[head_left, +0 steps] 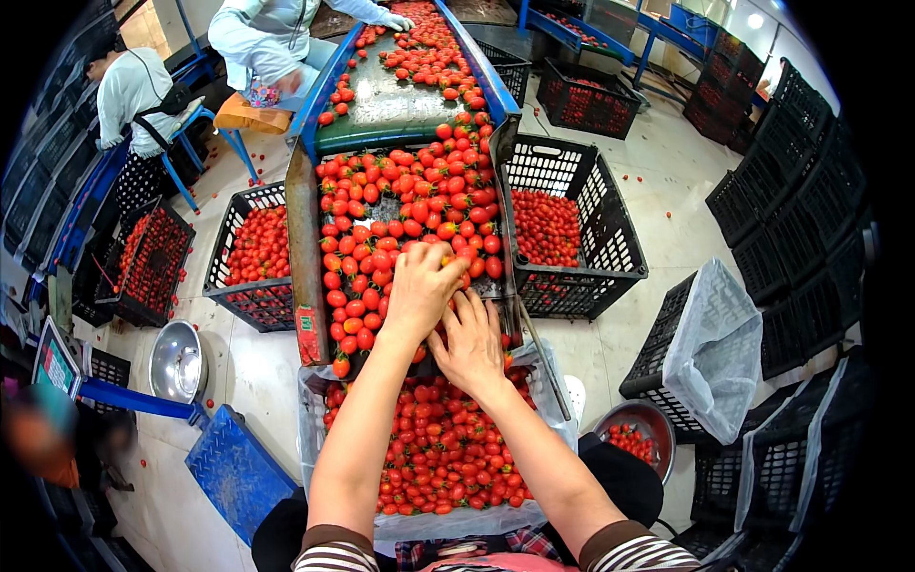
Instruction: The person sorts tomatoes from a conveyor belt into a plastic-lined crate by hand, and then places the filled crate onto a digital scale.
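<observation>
Red cherry tomatoes (419, 205) cover the lower chute of a blue-sided sorting conveyor (319, 91). Over the chute's lower part, my left hand (419, 286) has its fingers bent together. A bit of orange-red shows at their tips, seemingly a cherry tomato, mostly hidden by the fingers. Just to its right and nearer me, my right hand (472, 343) rests palm down with fingers apart, against the tomatoes at the chute's lower end. Beneath my forearms stands a crate lined with clear plastic (315, 405), holding many more tomatoes (443, 448).
Black crates of tomatoes flank the chute at left (243, 296) and right (572, 276). A plastic-lined crate (710, 334) and a metal bowl of tomatoes (634, 439) stand at right. At left are an upturned-looking steel bowl (178, 362) and a blue platform scale (238, 462). A gloved co-worker (272, 43) sits beyond.
</observation>
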The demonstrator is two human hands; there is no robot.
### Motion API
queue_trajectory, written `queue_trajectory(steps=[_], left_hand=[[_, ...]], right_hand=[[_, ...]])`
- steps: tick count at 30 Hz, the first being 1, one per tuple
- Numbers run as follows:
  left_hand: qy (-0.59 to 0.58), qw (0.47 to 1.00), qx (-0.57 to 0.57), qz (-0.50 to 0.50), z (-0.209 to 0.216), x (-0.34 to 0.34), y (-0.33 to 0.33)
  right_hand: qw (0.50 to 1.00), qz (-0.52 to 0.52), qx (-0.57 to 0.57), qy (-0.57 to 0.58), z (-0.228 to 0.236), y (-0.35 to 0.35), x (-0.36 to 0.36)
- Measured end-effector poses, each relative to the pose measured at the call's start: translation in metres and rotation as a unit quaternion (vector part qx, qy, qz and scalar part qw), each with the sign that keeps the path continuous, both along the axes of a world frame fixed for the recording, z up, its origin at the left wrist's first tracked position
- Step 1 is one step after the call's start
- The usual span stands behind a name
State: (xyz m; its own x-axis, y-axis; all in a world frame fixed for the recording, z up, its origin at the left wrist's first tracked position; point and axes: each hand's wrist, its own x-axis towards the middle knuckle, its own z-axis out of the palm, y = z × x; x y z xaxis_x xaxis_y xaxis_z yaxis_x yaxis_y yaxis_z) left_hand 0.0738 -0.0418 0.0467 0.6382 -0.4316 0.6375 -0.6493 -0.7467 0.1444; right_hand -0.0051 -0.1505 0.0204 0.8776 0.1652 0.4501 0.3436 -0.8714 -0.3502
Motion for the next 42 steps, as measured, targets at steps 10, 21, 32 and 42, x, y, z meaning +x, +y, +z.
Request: queue_trajectory(steps=[10,21,32,42], left_hand=[[-0.065,0.996,0.054,-0.037,0.015,-0.01,0.014],[0.401,0.87,-0.287,0.002,0.018,-0.059,0.077],[0.141,0.953,-0.013,0.269,-0.015,0.01,0.061],[0.062,0.982,-0.155,0.087,0.02,0.027,-0.005]], right_hand=[[0.999,0.022,-0.019,0.012,-0.005,-0.002,-0.01],[0.999,0.031,-0.017,-0.005,-0.005,-0.008,-0.018],[0.991,-0.068,0.104,-0.059,0.005,0.006,0.013],[0.997,-0.047,0.032,-0.053,0.002,-0.004,-0.001]])
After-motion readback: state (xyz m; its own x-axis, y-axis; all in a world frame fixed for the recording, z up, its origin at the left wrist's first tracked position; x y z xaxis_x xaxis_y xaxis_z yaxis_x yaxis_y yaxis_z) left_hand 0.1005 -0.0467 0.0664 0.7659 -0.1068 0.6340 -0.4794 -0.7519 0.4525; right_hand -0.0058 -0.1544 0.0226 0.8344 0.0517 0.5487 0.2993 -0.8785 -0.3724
